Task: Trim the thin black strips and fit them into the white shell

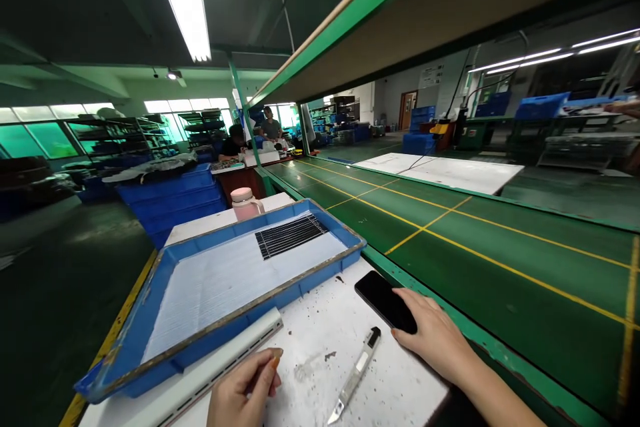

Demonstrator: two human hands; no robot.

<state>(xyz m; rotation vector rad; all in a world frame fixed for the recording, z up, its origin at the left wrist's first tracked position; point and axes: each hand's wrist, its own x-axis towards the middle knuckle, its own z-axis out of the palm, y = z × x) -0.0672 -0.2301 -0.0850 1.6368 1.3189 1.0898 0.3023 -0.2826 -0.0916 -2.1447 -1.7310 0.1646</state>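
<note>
My right hand (433, 330) grips the near end of a black smartphone (384, 299) by its edges, thumb on one side and fingers on the other. The phone is flat on the white tabletop (320, 353), beside the green rail. My left hand (245, 387) is closed in a pinch above the table's front part; whatever is between its fingertips, if anything, I cannot make out. A pale slotted strip (220, 363) runs beside and behind that hand. Between my hands rests a utility knife (355, 377), its blade pointing towards me.
A blue tray (300, 287) lined with white sheet holds a row of black strips (290, 236). Behind it stands a pink bottle (245, 203). To the right stretches a green conveyor belt (500, 280) under a shelf (400, 20). Stacked blue crates (175, 197) and people are farther back.
</note>
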